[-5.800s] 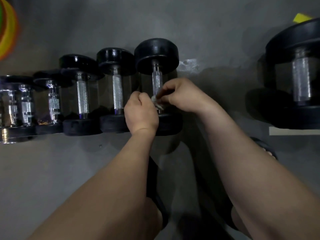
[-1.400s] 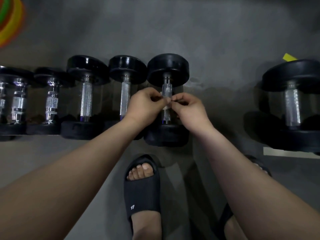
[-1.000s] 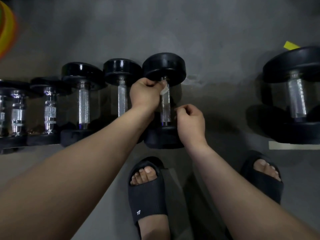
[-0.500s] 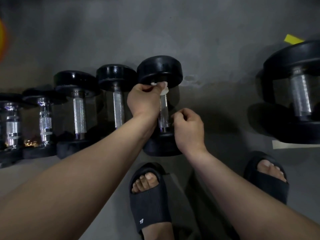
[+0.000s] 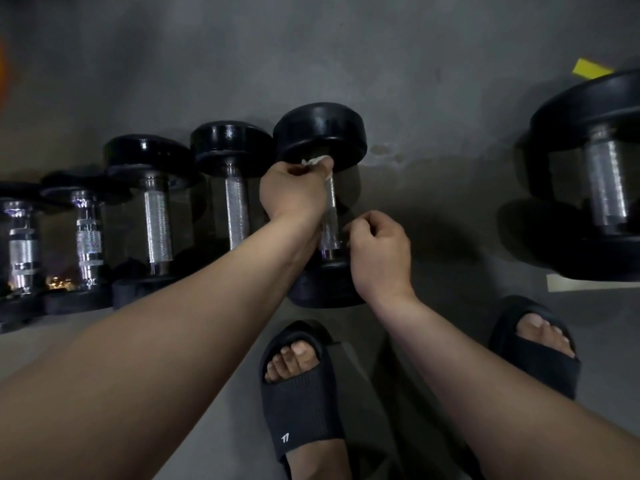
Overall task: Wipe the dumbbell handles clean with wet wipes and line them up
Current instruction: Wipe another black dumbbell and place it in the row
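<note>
Left hand [image 5: 294, 188] is closed in a fist around a crumpled white wet wipe [image 5: 317, 161], pressing it against the far end of the knurled steel handle [image 5: 329, 220], right under the far black head of the dumbbell [image 5: 322, 131]. That dumbbell lies on the grey concrete floor [image 5: 346, 46] with its handle running away from the person.

The right hand [image 5: 379, 251] sits just beside the near end of the same handle, nearer the person than the left hand. Its fingers are curled in, with the thumb and fingertips turned toward the steel. Whether they pinch anything or touch the handle cannot be told.

To the left of the left hand, four more dumbbells lie side by side in a row: one with black heads [image 5: 232, 147] just beside it, another [image 5: 149, 154] next, then two smaller chrome-handled ones [image 5: 86, 220] [image 5: 20, 237] at the far left. Well to the right of the right hand sits a much larger black dumbbell [image 5: 595, 174], with a scrap of yellow tape [image 5: 590, 68] beyond it.

Below the hands are two feet in black slide sandals, one [image 5: 301, 393] between the forearms and one [image 5: 533, 344] right of the right forearm.
</note>
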Demonstrator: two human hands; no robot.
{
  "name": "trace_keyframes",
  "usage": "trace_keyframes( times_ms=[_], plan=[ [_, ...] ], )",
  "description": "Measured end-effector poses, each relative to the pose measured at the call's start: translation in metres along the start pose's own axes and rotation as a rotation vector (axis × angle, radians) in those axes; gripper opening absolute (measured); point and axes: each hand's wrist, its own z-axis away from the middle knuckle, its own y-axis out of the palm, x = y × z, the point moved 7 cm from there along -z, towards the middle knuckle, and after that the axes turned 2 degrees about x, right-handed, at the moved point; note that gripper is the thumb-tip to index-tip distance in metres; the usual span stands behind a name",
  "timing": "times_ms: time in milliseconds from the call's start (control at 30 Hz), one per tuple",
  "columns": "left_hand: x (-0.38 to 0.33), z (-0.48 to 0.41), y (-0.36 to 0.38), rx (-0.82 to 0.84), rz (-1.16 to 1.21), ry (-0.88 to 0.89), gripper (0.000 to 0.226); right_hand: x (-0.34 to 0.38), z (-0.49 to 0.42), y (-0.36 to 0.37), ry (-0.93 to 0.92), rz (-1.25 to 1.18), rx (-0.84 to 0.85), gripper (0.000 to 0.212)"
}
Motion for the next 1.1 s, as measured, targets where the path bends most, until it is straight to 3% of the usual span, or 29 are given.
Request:
trace_keyframes(
  times_ms=[133, 267, 367, 533, 700, 933, 1100],
  plan=[
    [0.009, -0.005, -0.002, 0.073, 0.156, -0.115, 0.024, 0.001, 0.0, -0.001, -0.004, 0.015, 0.005, 0.023],
    [0.023, -0.011, 0.01, 0.267, 0.351, -0.328, 0.014, 0.0, 0.0, 0.0, 0.006, 0.023, 0.013, 0.025],
    [0.025, -0.009, 0.015, 0.225, 0.43, -0.388, 0.023, 0.001, 0.001, 0.0, 0.012, 0.023, 0.008, 0.024],
    [0.024, -0.007, 0.011, 0.082, 0.314, -0.256, 0.012, 0.001, 0.001, 0.0, 0.021, 0.014, 0.014, 0.025],
    [0.02, -0.001, 0.005, -0.046, 0.162, -0.167, 0.022, 0.002, 0.002, 0.0, 0.022, 0.011, 0.014, 0.025],
    [0.013, 0.005, 0.003, -0.115, 0.16, -0.111, 0.029, 0.001, 0.002, 0.001, 0.026, 0.008, 0.016, 0.025],
    [0.006, 0.009, 0.011, -0.077, 0.155, -0.076, 0.03, 0.001, 0.002, 0.0, 0.041, 0.004, 0.019, 0.025]
  ],
)
